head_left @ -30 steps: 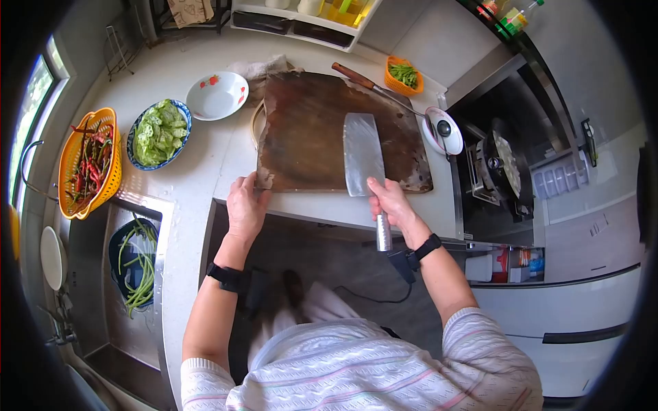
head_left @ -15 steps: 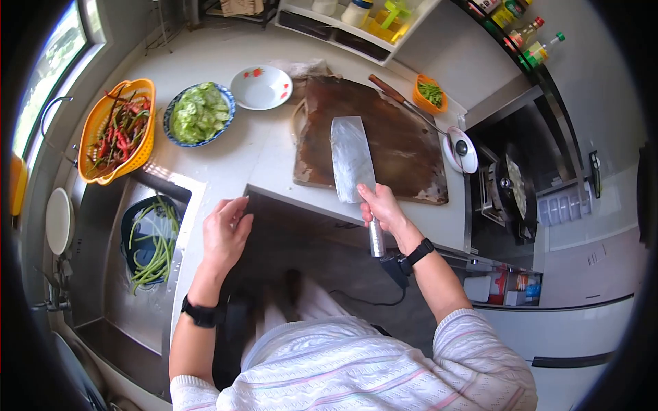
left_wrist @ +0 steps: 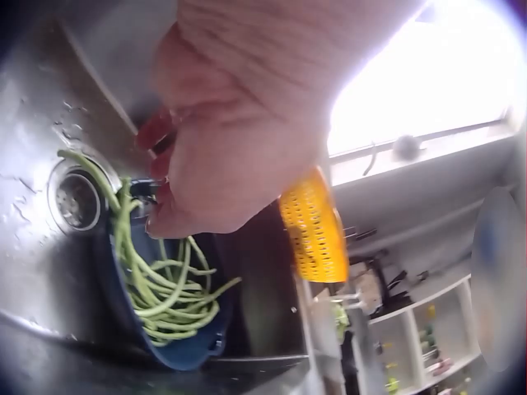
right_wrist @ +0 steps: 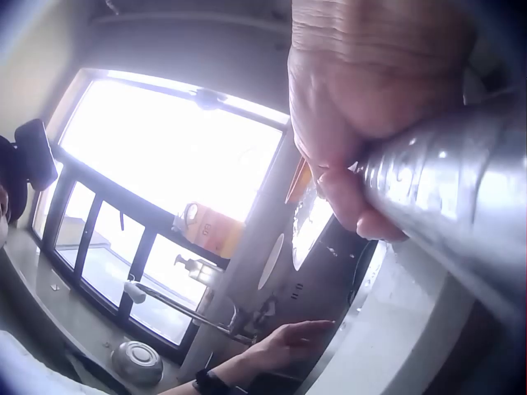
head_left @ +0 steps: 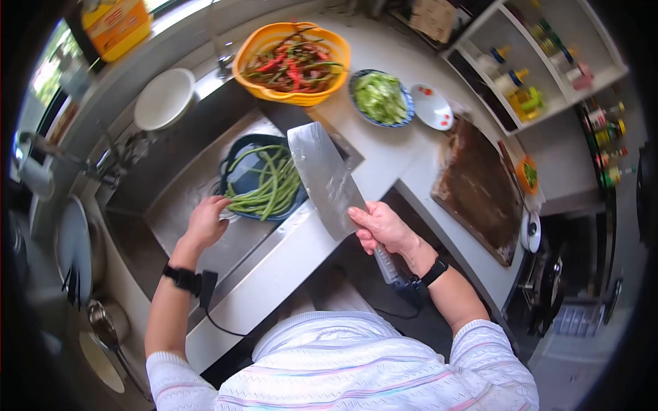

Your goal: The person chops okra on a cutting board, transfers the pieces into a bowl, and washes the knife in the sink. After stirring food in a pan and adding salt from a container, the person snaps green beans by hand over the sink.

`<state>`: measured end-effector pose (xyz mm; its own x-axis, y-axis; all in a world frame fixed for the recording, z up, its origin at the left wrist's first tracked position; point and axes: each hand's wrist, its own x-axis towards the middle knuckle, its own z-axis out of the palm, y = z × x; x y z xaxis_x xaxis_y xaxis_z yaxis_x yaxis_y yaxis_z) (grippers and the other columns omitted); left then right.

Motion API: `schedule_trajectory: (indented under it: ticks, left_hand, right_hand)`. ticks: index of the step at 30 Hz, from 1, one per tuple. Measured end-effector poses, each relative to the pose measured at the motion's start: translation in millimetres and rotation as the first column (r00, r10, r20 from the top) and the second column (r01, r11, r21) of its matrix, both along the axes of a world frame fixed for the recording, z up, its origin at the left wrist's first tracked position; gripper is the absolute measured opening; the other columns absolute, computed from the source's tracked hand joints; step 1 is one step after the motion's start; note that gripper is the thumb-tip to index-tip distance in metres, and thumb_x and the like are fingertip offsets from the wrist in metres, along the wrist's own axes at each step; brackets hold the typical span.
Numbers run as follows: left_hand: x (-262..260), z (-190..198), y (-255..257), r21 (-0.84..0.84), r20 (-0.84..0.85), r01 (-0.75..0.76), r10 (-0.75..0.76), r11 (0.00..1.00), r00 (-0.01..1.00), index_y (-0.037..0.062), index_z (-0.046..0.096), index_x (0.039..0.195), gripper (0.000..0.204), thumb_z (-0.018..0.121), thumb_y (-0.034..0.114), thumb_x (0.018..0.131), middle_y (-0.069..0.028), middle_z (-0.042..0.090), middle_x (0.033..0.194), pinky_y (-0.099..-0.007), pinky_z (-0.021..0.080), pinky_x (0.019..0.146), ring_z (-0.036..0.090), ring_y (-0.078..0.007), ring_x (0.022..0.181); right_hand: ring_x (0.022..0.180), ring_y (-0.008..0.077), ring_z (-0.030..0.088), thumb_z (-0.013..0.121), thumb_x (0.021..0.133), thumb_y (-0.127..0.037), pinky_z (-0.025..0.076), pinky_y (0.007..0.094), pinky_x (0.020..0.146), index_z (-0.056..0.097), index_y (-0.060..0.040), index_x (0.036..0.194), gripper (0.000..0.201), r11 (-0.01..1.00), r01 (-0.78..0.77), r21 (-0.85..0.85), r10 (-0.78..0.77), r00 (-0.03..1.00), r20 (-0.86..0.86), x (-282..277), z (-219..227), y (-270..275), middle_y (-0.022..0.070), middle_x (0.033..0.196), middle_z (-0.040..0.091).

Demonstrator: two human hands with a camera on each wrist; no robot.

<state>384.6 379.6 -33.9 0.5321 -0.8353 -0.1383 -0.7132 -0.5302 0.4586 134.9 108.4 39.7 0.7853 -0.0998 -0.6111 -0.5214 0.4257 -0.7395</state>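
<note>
In the head view my right hand point(head_left: 385, 227) grips a cleaver point(head_left: 321, 177) where handle and blade meet, the broad blade pointing up and left over the sink's edge. The ridged metal handle point(right_wrist: 461, 185) fills the right side of the right wrist view. My left hand point(head_left: 208, 222) reaches into the sink, fingertips right at the ends of long green beans point(head_left: 277, 188). Those beans lie in a dark blue basin point(head_left: 248, 182), some hanging over its rim. From the left wrist, the fingers point(left_wrist: 158, 132) look loosely bent above the beans.
An orange basket point(head_left: 329, 92) of red chilies stands behind the sink point(head_left: 185, 205). Beside it are a bowl of sliced greens point(head_left: 380, 99) and a white flowered bowl point(head_left: 430, 109). The dark cutting board point(head_left: 476, 188) lies right, with the stove beyond. A faucet point(head_left: 110, 168) rises at left.
The view and body have turned left from the cutting board to the sink. The left hand left the counter by the board and came to the green beans; the cleaver moved along in the right hand.
</note>
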Motion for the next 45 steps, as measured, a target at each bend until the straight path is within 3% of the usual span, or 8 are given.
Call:
schedule_trajectory:
  ticks: [12, 20, 21, 22, 25, 31, 41, 45]
  left_hand:
    - [0, -59, -27, 0.46, 0.061, 0.181, -0.234, 0.869, 0.97, 0.0192, 0.059, 0.117, 0.043, 0.055, 0.01, 0.074, -0.0029, 0.056, 0.117, -0.0438, 0.034, 0.093, 0.043, -0.0247, 0.116]
    - [4, -14, 30, 0.111, -0.08, 0.109, -0.1, 0.988, 0.992, 0.0076, 0.06, 0.112, 0.034, 0.058, 0.015, 0.079, -0.0098, 0.061, 0.106, -0.0439, 0.044, 0.086, 0.052, -0.0261, 0.107]
    - [2, 4, 42, -0.004, -0.629, -0.191, 0.146, 0.982, 0.764, 0.0045, 0.059, 0.11, 0.031, 0.057, 0.018, 0.082, -0.011, 0.062, 0.101, -0.0406, 0.048, 0.077, 0.057, -0.0244, 0.098]
    - [-1, 18, 52, 0.075, -0.956, -0.488, 0.201, 0.87, 0.212, 0.0014, 0.057, 0.109, 0.03, 0.057, 0.02, 0.085, -0.0123, 0.063, 0.097, -0.0373, 0.052, 0.068, 0.061, -0.0227, 0.089]
    - [-11, 39, 67, 0.114, -0.989, -0.671, 0.019, 0.732, -0.147, -0.0005, 0.054, 0.107, 0.029, 0.056, 0.023, 0.089, -0.0107, 0.063, 0.088, -0.0297, 0.053, 0.056, 0.064, -0.0179, 0.071]
    - [-8, 16, 113, 0.144, -0.98, -0.798, 0.198, 0.586, -0.032, -0.0007, 0.052, 0.094, 0.021, 0.058, -0.001, 0.074, -0.0051, 0.055, 0.064, -0.0262, 0.046, 0.043, 0.053, -0.0138, 0.043]
    - [-33, 17, 140, 0.256, -0.91, -0.788, 0.414, 0.56, -0.001, -0.0041, 0.052, 0.096, 0.03, 0.06, -0.002, 0.067, -0.0006, 0.045, 0.063, -0.0253, 0.042, 0.042, 0.051, -0.0123, 0.045]
    - [-35, 18, 134, 0.261, -0.9, -0.781, 0.436, 0.567, 0.015, -0.0039, 0.052, 0.095, 0.03, 0.06, -0.001, 0.067, -0.0013, 0.047, 0.063, -0.0251, 0.042, 0.043, 0.051, -0.0121, 0.045]
  right_hand:
    - [0.042, 0.0058, 0.04, 0.053, 0.092, -0.025, 0.043, 0.0268, 0.041, 0.043, -0.0124, 0.079, 0.021, 0.994, -0.097, 0.048, 0.105, 0.972, -0.211, 162, -18, 54, -0.0044, 0.056, 0.041]
    - [0.055, 0.0147, 0.053, 0.047, 0.09, -0.012, 0.051, 0.0365, 0.054, 0.044, -0.0052, 0.092, 0.007, 0.997, 0.052, 0.05, -0.043, 0.983, -0.178, 209, -64, 118, 0.0026, 0.067, 0.05]
    - [0.06, 0.0175, 0.056, 0.046, 0.091, -0.012, 0.052, 0.0381, 0.057, 0.045, -0.0034, 0.096, 0.01, 0.994, 0.09, 0.055, -0.08, 0.982, -0.171, 213, -69, 131, 0.0048, 0.071, 0.053]
    - [0.065, 0.0201, 0.059, 0.046, 0.091, -0.013, 0.053, 0.0389, 0.061, 0.045, -0.0011, 0.099, 0.015, 0.997, 0.074, 0.029, -0.069, 0.987, -0.145, 218, -71, 146, 0.008, 0.078, 0.057]
    - [0.081, 0.0235, 0.062, 0.048, 0.092, -0.019, 0.053, 0.0391, 0.071, 0.044, 0.0038, 0.106, 0.027, 0.999, -0.043, 0.0, 0.043, 0.996, -0.08, 229, -83, 186, 0.0153, 0.095, 0.062]
    - [0.083, 0.0197, 0.062, 0.05, 0.091, -0.021, 0.051, 0.0333, 0.068, 0.054, -0.0003, 0.103, 0.025, 0.922, -0.384, -0.045, 0.371, 0.912, -0.176, 252, -113, 163, 0.0094, 0.098, 0.063]
    - [0.078, 0.0282, 0.062, 0.047, 0.087, -0.011, 0.052, 0.0404, 0.07, 0.056, -0.0005, 0.094, 0.015, 0.998, 0.064, -0.012, -0.062, 0.882, -0.466, 303, -327, 15, 0.0146, 0.08, 0.06]
    - [0.078, 0.0237, 0.063, 0.051, 0.089, -0.011, 0.052, 0.0377, 0.069, 0.056, -0.0026, 0.098, 0.014, 0.974, -0.219, 0.057, 0.226, 0.933, -0.281, 301, -162, 80, 0.0119, 0.089, 0.062]
